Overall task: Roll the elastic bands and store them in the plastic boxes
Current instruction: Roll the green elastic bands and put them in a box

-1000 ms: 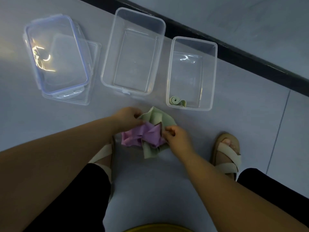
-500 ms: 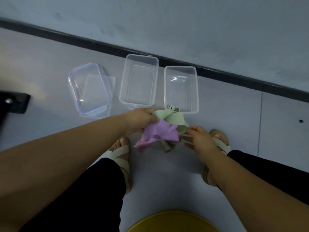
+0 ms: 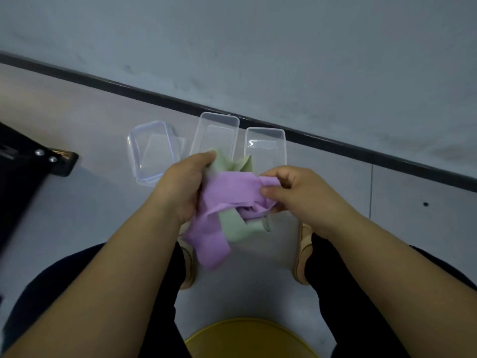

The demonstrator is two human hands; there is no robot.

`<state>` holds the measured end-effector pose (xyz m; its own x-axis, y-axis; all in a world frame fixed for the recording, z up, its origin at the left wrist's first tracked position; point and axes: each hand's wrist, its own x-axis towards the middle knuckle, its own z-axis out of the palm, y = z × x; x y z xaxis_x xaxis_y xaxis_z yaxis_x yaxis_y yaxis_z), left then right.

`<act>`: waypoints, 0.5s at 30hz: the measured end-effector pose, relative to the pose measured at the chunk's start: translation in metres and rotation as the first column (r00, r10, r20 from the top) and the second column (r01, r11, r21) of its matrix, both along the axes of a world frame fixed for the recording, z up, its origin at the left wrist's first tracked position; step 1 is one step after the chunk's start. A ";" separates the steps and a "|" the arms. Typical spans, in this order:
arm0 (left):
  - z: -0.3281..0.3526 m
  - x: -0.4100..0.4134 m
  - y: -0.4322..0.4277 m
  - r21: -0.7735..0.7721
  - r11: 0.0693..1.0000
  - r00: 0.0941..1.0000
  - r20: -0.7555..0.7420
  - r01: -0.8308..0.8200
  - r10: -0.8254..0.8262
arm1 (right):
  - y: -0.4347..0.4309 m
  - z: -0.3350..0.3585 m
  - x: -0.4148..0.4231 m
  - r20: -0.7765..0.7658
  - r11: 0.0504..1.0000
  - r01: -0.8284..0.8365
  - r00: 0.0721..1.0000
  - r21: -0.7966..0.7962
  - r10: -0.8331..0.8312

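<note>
Both hands hold a tangle of elastic bands above the floor in front of my knees. My left hand (image 3: 182, 186) grips the bundle's left side, where the pale green band (image 3: 228, 161) sticks out above the fingers. My right hand (image 3: 296, 193) pinches the right end of the purple band (image 3: 227, 195), which droops down between my legs. Beyond the hands, two clear plastic boxes stand open side by side on the floor: the middle box (image 3: 218, 130) and the right box (image 3: 265, 146). The near ends of both boxes are hidden by the bands.
Two clear lids (image 3: 152, 148) lie stacked left of the boxes. A black baseboard (image 3: 335, 146) runs along the wall behind them. A black object with screws (image 3: 31, 161) sits at the far left. My sandalled feet (image 3: 303, 254) flank the bands; a yellow stool edge (image 3: 247, 337) is below.
My hands have lifted the tangled bands from the floor up towards me. My head rose, so the boxes look smaller and farther away. My right hand now pinches the purple band.
</note>
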<state>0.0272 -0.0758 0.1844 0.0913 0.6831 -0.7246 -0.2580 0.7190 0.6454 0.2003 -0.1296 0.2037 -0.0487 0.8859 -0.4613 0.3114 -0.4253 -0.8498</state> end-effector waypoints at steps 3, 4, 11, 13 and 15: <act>-0.004 -0.008 -0.003 0.014 0.999 0.998 -0.051 -0.038 0.039 | -0.003 0.000 0.008 -0.028 0.998 -0.012 1.000 -0.061 0.010; -0.003 -0.009 -0.004 0.005 1.000 0.998 -0.064 -0.006 0.006 | -0.003 -0.002 0.010 -0.093 0.995 0.023 0.995 -0.100 -0.033; -0.010 -0.015 0.008 0.008 0.992 0.944 -0.309 0.123 -0.114 | 0.011 -0.015 0.029 -0.423 0.868 0.418 0.758 -0.269 -0.497; -0.011 -0.013 0.010 0.055 0.912 0.852 -0.384 0.406 -0.356 | 0.017 -0.019 0.030 -0.461 0.873 0.400 0.742 -0.278 -0.487; -0.011 -0.007 0.009 0.081 0.763 0.703 -0.462 0.641 -0.541 | 0.021 -0.025 0.026 -0.479 0.900 0.341 0.763 -0.272 -0.434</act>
